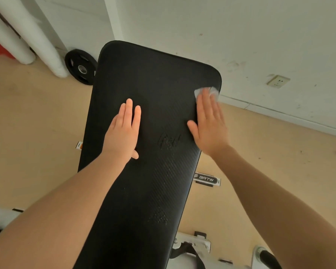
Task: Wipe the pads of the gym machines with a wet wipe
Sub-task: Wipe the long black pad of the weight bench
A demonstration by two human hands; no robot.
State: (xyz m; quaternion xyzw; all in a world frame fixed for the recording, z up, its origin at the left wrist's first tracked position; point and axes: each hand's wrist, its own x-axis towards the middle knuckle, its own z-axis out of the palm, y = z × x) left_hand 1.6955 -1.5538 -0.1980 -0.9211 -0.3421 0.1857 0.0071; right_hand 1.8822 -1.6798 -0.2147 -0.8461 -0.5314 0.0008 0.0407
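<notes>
A long black bench pad point(153, 84) fills the middle of the view, running from near my body to the white wall. My left hand point(124, 131) lies flat on the pad's left half, fingers straight and together. My right hand point(209, 125) presses flat on the pad's right edge with straight fingers. Under its fingertips lies a white wet wipe point(199, 92), partly showing near the pad's far right corner. A faint embossed logo point(169, 140) sits between my hands.
A black weight plate point(81, 66) leans at the wall left of the pad. White padded rolls point(27, 35) stand at the far left. The white bench frame point(206, 179) shows below the pad on the tan floor. A wall socket point(278, 81) is at right.
</notes>
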